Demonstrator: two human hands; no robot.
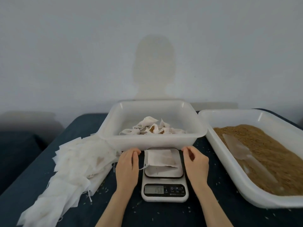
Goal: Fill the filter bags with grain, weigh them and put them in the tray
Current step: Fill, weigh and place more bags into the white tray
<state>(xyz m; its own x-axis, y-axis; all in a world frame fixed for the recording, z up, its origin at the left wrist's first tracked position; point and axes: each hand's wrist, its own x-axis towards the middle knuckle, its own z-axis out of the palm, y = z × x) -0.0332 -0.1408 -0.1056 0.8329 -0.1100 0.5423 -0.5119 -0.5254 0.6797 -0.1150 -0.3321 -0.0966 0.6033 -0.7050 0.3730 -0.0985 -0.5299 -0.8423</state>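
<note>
On the scale's platform (164,163) lies 1 filter bag (159,157), flat, its string trailing off the left edge twd the left hand (127,166). Display digits too blurred to read. Both hands sit either side of the scale, fingers loosely curled, gripping nothing; the right hand (195,163) is just beside the platform, not touching the bag. Behind the scale, a white tray (147,141) holds several filled bags (152,128). To the right, a 2nd tray (246,185) is full of brown grain (268,154) w/ a clear scoop (241,149) lying on it. Left of the hands, a heap of empty bags (73,166) spreads over the dark blue bench (205,213), w/ stray grains scattered round.
</note>
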